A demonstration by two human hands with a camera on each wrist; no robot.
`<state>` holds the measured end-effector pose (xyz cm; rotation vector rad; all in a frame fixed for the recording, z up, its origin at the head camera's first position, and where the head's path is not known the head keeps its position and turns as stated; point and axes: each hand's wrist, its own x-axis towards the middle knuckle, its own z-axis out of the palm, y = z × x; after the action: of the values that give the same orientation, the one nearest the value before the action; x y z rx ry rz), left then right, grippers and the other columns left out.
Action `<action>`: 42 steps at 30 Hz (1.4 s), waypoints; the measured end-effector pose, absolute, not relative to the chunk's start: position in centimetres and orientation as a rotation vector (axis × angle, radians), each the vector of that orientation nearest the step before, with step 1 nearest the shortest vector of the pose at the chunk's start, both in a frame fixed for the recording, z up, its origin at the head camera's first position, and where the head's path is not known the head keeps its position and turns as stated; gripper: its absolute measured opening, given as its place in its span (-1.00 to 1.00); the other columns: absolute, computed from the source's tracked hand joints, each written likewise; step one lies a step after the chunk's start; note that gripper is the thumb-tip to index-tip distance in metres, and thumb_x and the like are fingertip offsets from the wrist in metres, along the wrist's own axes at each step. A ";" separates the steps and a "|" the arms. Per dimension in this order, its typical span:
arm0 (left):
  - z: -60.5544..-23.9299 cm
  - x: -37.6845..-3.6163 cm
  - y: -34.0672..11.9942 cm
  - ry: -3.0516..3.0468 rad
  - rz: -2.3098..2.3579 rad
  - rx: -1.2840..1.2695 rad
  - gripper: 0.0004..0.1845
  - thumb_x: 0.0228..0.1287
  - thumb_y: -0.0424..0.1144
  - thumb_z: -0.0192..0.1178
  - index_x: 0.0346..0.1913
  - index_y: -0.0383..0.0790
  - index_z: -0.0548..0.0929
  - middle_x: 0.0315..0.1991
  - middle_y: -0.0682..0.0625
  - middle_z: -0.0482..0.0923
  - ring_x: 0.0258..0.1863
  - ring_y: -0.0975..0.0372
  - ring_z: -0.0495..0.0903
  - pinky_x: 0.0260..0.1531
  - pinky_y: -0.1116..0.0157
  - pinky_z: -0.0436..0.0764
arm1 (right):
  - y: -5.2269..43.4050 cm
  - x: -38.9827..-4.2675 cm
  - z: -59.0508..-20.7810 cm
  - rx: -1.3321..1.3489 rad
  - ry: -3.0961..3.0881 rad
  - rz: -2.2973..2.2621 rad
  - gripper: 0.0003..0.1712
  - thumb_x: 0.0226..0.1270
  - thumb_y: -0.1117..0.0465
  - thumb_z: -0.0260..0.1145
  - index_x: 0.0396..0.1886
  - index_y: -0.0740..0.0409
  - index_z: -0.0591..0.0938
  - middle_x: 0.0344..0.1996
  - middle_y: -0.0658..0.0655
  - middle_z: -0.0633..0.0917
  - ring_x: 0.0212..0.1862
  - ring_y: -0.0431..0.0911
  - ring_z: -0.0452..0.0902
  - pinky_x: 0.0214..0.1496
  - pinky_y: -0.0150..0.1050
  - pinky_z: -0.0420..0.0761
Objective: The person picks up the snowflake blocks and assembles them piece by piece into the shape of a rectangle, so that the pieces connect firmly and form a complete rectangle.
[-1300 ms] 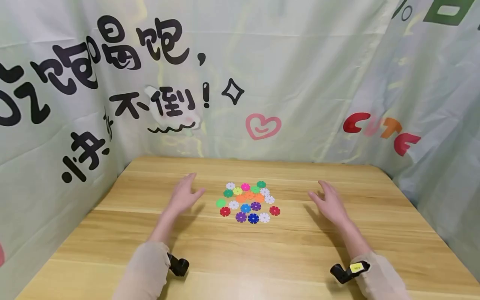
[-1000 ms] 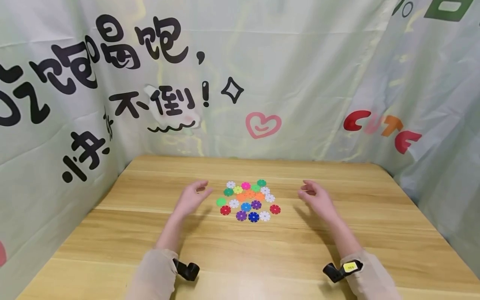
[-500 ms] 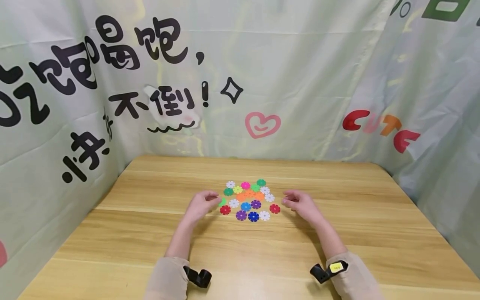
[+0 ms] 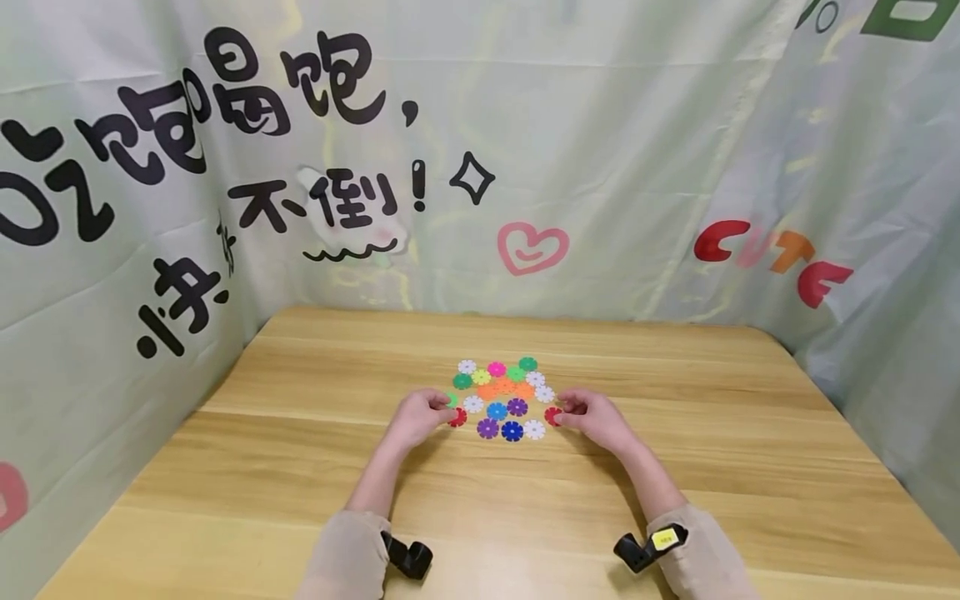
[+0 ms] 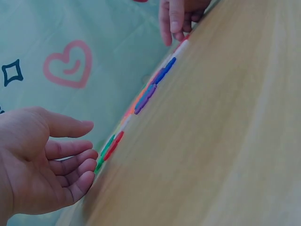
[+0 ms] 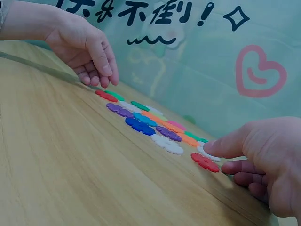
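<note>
A flat cluster of several colourful snowflake discs (image 4: 501,400) lies on the middle of the wooden table (image 4: 675,467). My left hand (image 4: 422,417) rests at the cluster's left edge, its loosely curled fingers (image 5: 80,172) right beside a red disc (image 4: 457,417) and a green disc (image 5: 107,145), holding nothing. My right hand (image 4: 594,417) sits at the cluster's right edge. Its thumb (image 6: 225,145) reaches to another red disc (image 6: 205,162) and the white disc beside it, the other fingers curled under. No disc is lifted.
Printed cloth (image 4: 525,167) with black characters, a pink heart and red letters walls the table at the back and on both sides. Bare wood lies around the discs, towards the near edge and out to both cloth walls.
Both hands have moved inward from about a hand's width out on each side to the edges of the disc cluster, and their fingers have curled. The discs have not moved.
</note>
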<state>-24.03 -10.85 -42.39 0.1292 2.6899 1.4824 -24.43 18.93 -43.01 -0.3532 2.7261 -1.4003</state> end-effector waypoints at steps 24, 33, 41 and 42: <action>-42.7 -23.5 -9.5 2.790 1.265 0.205 -0.70 0.01 -0.38 0.33 -0.14 -0.39 0.61 -0.24 -0.11 0.46 -0.20 0.08 0.44 -0.13 0.10 0.50 | 18.8 -24.0 -43.6 -0.415 2.893 -1.222 -0.68 0.10 0.29 0.39 -0.12 0.29 0.63 -0.27 0.13 0.57 -0.22 -0.03 0.44 -0.16 -0.14 0.48; -42.5 -23.6 -9.4 2.813 1.156 0.216 -0.73 -0.06 -0.39 0.36 -0.23 -0.36 0.60 -0.25 -0.09 0.44 -0.20 0.08 0.42 -0.14 0.11 0.49 | 18.6 -24.0 -43.0 -0.428 2.834 -1.188 -0.74 0.03 0.39 0.38 -0.22 0.28 0.63 -0.30 0.13 0.51 -0.23 -0.02 0.38 -0.18 -0.18 0.45; -42.4 -23.7 -9.4 2.797 1.179 0.226 -0.73 -0.08 -0.39 0.38 -0.29 -0.30 0.54 -0.38 -0.03 0.43 -0.34 0.15 0.41 -0.29 0.23 0.49 | 18.8 -24.0 -42.9 -0.454 2.736 -1.309 -0.72 -0.03 0.46 0.38 -0.27 0.29 0.55 -0.35 0.12 0.51 -0.28 -0.05 0.38 -0.25 -0.21 0.45; -42.4 -23.7 -9.5 2.792 1.187 0.223 -0.73 -0.08 -0.39 0.37 -0.29 -0.30 0.54 -0.39 -0.03 0.43 -0.36 0.15 0.41 -0.32 0.25 0.48 | 18.8 -24.0 -42.9 -0.457 2.719 -1.335 -0.73 -0.03 0.47 0.37 -0.28 0.29 0.53 -0.36 0.12 0.52 -0.29 -0.05 0.39 -0.26 -0.22 0.45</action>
<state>-23.74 -9.48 -42.41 0.2231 2.7918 1.1875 -24.03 18.79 -42.86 -0.4570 2.7188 -1.3348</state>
